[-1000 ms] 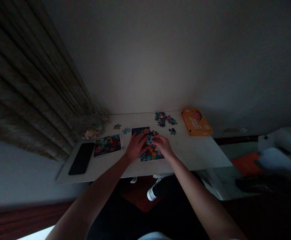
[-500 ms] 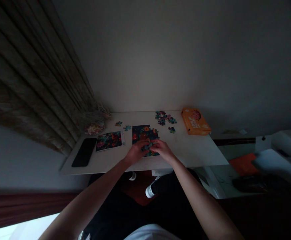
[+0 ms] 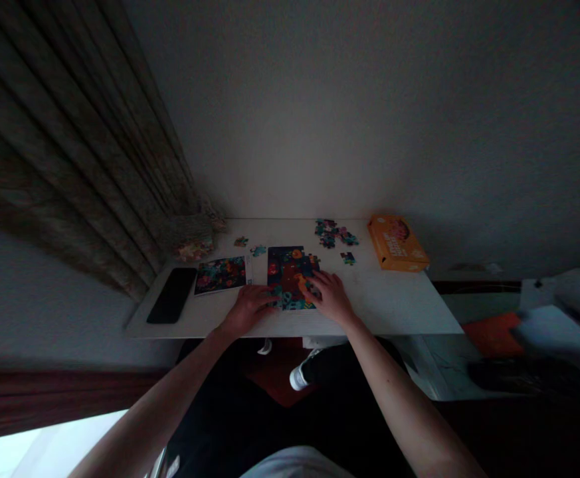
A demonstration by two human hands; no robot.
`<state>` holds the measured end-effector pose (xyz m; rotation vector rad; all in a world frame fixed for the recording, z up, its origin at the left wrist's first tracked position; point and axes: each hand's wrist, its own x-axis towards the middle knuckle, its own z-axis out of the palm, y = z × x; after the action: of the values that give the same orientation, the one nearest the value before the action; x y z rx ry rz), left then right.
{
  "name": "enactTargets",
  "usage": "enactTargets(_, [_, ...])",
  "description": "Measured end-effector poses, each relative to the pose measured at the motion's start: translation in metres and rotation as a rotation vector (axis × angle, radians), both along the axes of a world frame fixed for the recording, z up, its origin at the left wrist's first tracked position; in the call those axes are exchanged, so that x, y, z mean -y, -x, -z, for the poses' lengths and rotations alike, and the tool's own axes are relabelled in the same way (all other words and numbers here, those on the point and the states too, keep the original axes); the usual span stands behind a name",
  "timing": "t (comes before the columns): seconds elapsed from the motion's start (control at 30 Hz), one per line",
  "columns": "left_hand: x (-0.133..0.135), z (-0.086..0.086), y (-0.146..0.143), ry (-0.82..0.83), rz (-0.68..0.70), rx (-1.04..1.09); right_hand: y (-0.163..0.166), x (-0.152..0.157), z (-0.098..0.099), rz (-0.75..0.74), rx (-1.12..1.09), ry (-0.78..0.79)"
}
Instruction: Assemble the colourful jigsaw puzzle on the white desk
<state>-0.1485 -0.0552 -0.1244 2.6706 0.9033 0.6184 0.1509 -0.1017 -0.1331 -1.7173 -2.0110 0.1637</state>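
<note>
The right grip (image 3: 333, 297) is loosely spread, fingers bent with the thumb set a little apart, and its fingertips rest on the lower right part of the puzzle (image 3: 290, 273). The left grip (image 3: 248, 309) lies at the puzzle's lower left corner, its fingers reaching the edge there; it is too dark and small to tell whether they pinch a piece. The puzzle lies flat on the white bench (image 3: 384, 309), between the two hands, most of it reaching away from the person beyond the fingertips.

Just left of the puzzle lies a printed picture (image 3: 220, 273), with a black phone (image 3: 171, 296) beside it. Two loose pieces (image 3: 258, 251) lie above the picture. A cluster of pieces (image 3: 327, 234), a separate piece (image 3: 348, 258) and an orange box (image 3: 398, 244) lie farther right.
</note>
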Motion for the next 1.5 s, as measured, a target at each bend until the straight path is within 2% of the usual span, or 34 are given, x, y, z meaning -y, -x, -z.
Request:
enactTargets(0.33, [0.016, -0.001, -0.005, -0.088, -0.030, -0.059, 0.000, 0.001, 0.001, 0.000, 0.042, -0.007])
enactTargets(0.67, [0.021, -0.003, -0.007, -0.127, 0.093, -0.087, 0.000, 0.001, -0.003, -0.010, 0.041, -0.003])
enactTargets(1.0, [0.022, -0.012, -0.013, -0.209, 0.082, -0.150, 0.003, 0.001, -0.007, -0.005, 0.064, 0.019])
enactTargets(1.1, [0.017, -0.018, -0.023, -0.220, 0.084, -0.170, 0.005, 0.000, -0.007, 0.005, 0.080, 0.042])
enactTargets(1.23, [0.000, -0.019, -0.052, -0.171, 0.023, -0.140, 0.009, -0.002, -0.008, -0.002, 0.103, 0.062])
enactTargets(1.37, [-0.022, -0.008, -0.082, -0.103, -0.067, -0.092, 0.017, -0.002, -0.012, -0.045, 0.106, 0.053])
enactTargets(1.5, [-0.035, 0.006, -0.090, -0.125, -0.108, -0.194, 0.013, -0.009, -0.014, -0.084, -0.024, 0.053])
